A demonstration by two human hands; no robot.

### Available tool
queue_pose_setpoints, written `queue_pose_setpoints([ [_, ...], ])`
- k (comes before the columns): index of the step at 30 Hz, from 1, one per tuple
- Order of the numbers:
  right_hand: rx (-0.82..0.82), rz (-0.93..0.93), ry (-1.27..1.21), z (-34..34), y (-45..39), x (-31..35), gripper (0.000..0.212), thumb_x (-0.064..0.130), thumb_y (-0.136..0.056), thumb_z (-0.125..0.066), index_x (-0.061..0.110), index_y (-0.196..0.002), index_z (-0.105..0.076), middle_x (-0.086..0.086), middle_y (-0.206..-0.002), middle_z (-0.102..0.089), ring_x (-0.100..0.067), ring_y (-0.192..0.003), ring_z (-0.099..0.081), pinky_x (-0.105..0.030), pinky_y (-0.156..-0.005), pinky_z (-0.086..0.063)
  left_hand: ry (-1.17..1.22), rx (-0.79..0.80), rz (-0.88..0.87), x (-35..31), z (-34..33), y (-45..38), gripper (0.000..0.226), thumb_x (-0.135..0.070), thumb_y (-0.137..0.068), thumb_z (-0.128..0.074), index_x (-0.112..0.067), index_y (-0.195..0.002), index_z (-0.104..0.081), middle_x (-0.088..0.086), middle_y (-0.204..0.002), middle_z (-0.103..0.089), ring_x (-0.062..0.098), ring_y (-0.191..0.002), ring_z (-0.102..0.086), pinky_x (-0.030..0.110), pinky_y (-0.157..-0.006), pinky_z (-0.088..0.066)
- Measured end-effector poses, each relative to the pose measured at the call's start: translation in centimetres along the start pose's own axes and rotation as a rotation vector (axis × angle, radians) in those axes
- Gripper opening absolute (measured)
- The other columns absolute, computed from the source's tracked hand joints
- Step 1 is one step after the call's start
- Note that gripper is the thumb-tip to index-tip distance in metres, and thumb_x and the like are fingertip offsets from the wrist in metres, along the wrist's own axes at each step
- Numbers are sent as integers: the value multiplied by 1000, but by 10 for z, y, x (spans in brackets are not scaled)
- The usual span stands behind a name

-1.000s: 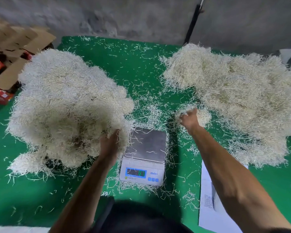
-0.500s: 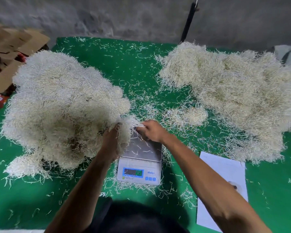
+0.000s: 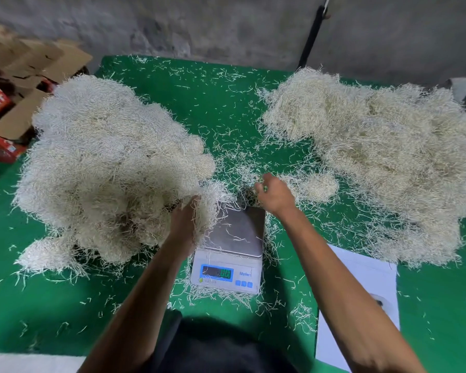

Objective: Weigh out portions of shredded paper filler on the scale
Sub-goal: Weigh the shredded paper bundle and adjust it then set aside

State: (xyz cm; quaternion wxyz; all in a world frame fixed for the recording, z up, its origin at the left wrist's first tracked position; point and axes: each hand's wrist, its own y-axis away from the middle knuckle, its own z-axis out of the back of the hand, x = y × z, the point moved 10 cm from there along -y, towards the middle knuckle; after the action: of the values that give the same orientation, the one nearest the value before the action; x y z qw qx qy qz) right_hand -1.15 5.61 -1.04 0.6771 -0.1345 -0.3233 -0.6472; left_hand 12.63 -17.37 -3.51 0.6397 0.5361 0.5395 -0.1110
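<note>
The left hand (image 3: pixel 184 224) grips a tuft from the big paper pile (image 3: pixel 105 168), just beside the scale (image 3: pixel 230 251), ready to weigh; the right hand (image 3: pixel 273 196) curls on strands beyond its bare plate

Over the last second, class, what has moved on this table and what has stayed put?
The right hand swung in from the small clump to the strands by the left hand, then drew back past the far right corner of the scale, fingers curled; whether it holds strands is unclear. The left hand kept its grip on the edge of the left pile. The scale, right pile and white sheet stayed put.
</note>
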Motion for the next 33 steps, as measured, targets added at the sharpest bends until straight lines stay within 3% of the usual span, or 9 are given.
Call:
queue_pose_setpoints([
  [3,-199,-58,156,27,0,-6,33,33,-104,-58,9,-126,-58,-9,-97,-67,-22,-79,-70,-41,-74,-63,-16,41,-18,-4,-8,-1,11,-34,-95,-64,-24,-95,-68,4,-106,-71,28,-104,-67,40,-87,-53],
  [10,312,-14,-601,-54,45,36,71,75,-98,-24,28,-143,-53,2,-144,-59,-13,-122,-60,-43,-111,-38,-167,268,48,-2,-37,5,43,-35,-102,-50,5,-112,-61,20,-90,-64,27,-78,-62,29,-66,-49],
  [13,473,-70,-890,-85,65,51,78,83,-93,-28,26,-142,-53,-4,-143,-62,-24,-137,-55,-52,-111,-44,-389,238,26,-1,-44,4,64,-47,-97,-60,5,-132,-50,29,-125,-60,38,-105,-64,50,-91,-55],
  [15,452,90,-684,-88,76,72,80,88,-91,-29,38,-152,-42,3,-160,-43,-18,-146,-42,-51,-120,-32,-481,246,-13,-6,-46,6,70,-51,-101,-52,-4,-149,-36,19,-150,-45,34,-127,-54,39,-99,-52],
  [17,367,289,-404,-87,85,92,67,83,-95,-30,43,-147,-41,7,-151,-49,-13,-136,-49,-44,-118,-35,-330,363,-7,-5,-51,5,51,-51,-106,-35,-15,-134,-59,0,-129,-63,22,-115,-63,22,-77,-55],
  [20,298,438,-141,-82,89,99,61,64,-101,-44,27,-149,-35,-3,-145,-47,-20,-135,-47,-44,-117,-38,27,392,74,-8,-45,-1,56,-47,-109,-28,-17,-99,-75,3,-93,-77,14,-90,-73,27,-81,-53],
  [25,5,473,394,-60,74,80,73,19,-94,-68,23,-157,-29,-9,-149,-42,-30,-132,-49,-47,-103,-53,-250,344,-20,-2,-38,-15,28,-18,-108,-41,-12,-131,-55,18,-125,-59,29,-119,-58,48,-103,-49],
  [30,226,328,514,-94,71,35,106,62,-88,-65,40,-162,8,-3,-172,2,-40,-155,-15,-67,-120,-26,-765,289,-413,0,-24,-21,62,-22,-101,-58,-18,-157,-31,7,-161,-32,19,-144,-35,40,-118,-31],
  [33,220,383,294,-83,79,20,103,84,-82,-56,50,-160,1,11,-171,10,-24,-159,-4,-63,-125,-10,-884,157,-464,7,5,-33,54,-21,-102,-54,-18,-153,-38,7,-154,-44,17,-134,-48,33,-106,-41],
])
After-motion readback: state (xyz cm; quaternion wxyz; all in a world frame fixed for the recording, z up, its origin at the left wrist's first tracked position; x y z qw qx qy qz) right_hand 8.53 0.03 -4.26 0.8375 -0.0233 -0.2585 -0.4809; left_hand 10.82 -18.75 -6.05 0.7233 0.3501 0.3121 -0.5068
